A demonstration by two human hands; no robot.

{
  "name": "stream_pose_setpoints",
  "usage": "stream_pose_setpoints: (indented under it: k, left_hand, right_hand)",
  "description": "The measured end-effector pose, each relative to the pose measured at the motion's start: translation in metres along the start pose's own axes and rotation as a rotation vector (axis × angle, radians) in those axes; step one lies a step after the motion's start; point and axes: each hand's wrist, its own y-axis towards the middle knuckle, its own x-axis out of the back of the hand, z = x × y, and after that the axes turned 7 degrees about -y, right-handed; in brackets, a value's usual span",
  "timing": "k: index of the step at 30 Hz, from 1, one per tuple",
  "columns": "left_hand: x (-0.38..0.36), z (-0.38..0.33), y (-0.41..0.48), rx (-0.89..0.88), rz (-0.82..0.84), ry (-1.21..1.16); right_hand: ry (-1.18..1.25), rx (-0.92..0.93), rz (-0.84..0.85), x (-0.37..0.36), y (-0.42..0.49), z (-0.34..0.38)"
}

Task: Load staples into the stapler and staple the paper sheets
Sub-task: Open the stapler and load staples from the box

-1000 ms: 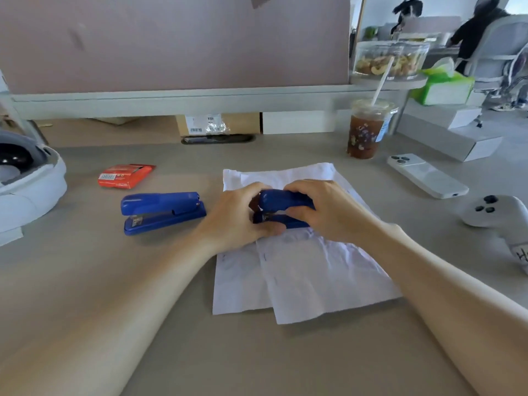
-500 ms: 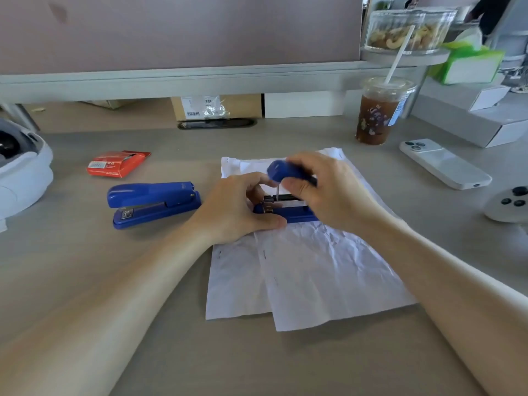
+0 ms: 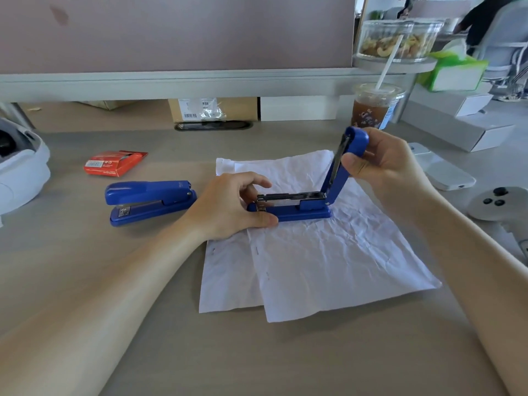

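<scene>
A blue stapler (image 3: 303, 210) rests on two crumpled white paper sheets (image 3: 320, 252) at the middle of the desk. Its top cover is swung up and back, and the metal staple channel lies bare. My left hand (image 3: 234, 207) grips the front end of the stapler's base. My right hand (image 3: 383, 164) pinches the raised cover near its tip. A second blue stapler (image 3: 150, 201), closed, lies to the left of the sheets. An orange-red staple box (image 3: 115, 162) sits behind it, with its flap open.
An iced drink with a straw (image 3: 374, 110) stands at the back right. A white phone (image 3: 443, 170) and a white controller (image 3: 500, 202) lie at the right. A white headset (image 3: 20, 167) sits at the left edge. Boxes line the partition behind.
The stapler was closed under both hands one second ago. My right hand has since lifted its cover up and back to the right, while my left hand stayed on the base.
</scene>
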Motion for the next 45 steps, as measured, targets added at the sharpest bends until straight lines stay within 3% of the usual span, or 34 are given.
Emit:
stream_pose_setpoints:
  k: [10, 15, 28, 41, 45]
  left_hand:
    - [0.01, 0.009, -0.004, 0.01, -0.038, -0.01]
    - [0.009, 0.009, -0.006, -0.003, -0.046, -0.006]
    - [0.007, 0.004, -0.022, -0.038, -0.05, 0.01]
    - [0.049, -0.018, -0.012, -0.144, -0.32, 0.0]
    - [0.091, 0.0, -0.012, -0.105, -0.517, -0.021]
  right_hand:
    - [-0.385, -0.155, 0.112, 0.028, -0.001, -0.029]
    - [-0.426, -0.218, 0.186, 0.023, -0.001, -0.031]
    - [-0.554, -0.124, 0.184, 0.008, -0.015, -0.016]
    - [-0.595, 0.172, 0.183, -0.06, 0.023, 0.036]
    - [-0.629, 0.207, 0.27, -0.093, 0.051, 0.054]
